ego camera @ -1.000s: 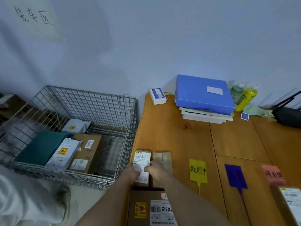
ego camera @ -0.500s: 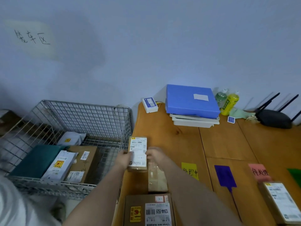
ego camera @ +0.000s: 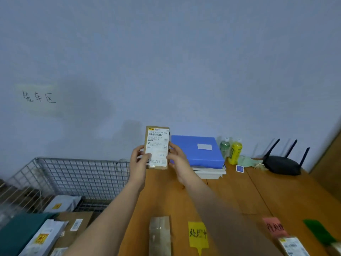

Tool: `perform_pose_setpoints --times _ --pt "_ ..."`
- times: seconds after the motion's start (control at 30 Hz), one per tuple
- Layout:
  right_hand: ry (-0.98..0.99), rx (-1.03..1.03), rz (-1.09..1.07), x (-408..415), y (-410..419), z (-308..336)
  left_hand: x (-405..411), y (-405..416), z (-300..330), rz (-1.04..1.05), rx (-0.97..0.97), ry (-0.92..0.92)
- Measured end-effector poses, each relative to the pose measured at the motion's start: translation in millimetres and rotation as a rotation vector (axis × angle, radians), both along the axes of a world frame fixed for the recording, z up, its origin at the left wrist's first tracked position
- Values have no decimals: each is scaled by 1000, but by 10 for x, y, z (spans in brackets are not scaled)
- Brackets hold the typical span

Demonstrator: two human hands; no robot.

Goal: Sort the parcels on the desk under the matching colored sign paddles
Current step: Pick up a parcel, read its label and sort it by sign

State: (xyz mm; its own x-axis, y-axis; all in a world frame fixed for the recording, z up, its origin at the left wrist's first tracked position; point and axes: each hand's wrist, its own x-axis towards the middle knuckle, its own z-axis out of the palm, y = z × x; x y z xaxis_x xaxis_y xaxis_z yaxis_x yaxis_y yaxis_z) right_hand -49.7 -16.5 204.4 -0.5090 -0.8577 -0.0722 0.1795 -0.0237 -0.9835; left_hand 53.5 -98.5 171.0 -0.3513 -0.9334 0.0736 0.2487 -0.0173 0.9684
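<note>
Raised off the tabletop (ego camera: 239, 196) since the earlier frame, the small brown cardboard parcel with a white shipping label (ego camera: 157, 147) now stands upright in the air, above the left edge. Nearest, along the front edge, lie a taped brown box (ego camera: 160, 235), a yellow sign paddle (ego camera: 198, 235), a pink sign paddle (ego camera: 275, 227) and a green sign paddle (ego camera: 319, 230). Farther off, the left hand (ego camera: 138, 161) and right hand (ego camera: 176, 157) pinch the parcel's two sides, label facing the person. Judged from this, the label is being read; the next move calls for choosing the matching paddle and setting the parcel under it.
</note>
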Motion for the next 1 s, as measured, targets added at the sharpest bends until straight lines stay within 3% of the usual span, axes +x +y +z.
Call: perform_pose_setpoints --times 0.23,0.37,1.0 --pt "183 -361 32 -95 545 678 -78 490 900 -91 -289 240" --pt "249 -461 20 -14 945 892 19 922 1218 -153 -404 274" --pt "419 -548 64 216 1617 1180 292 1643 1486 -83 -469 336"
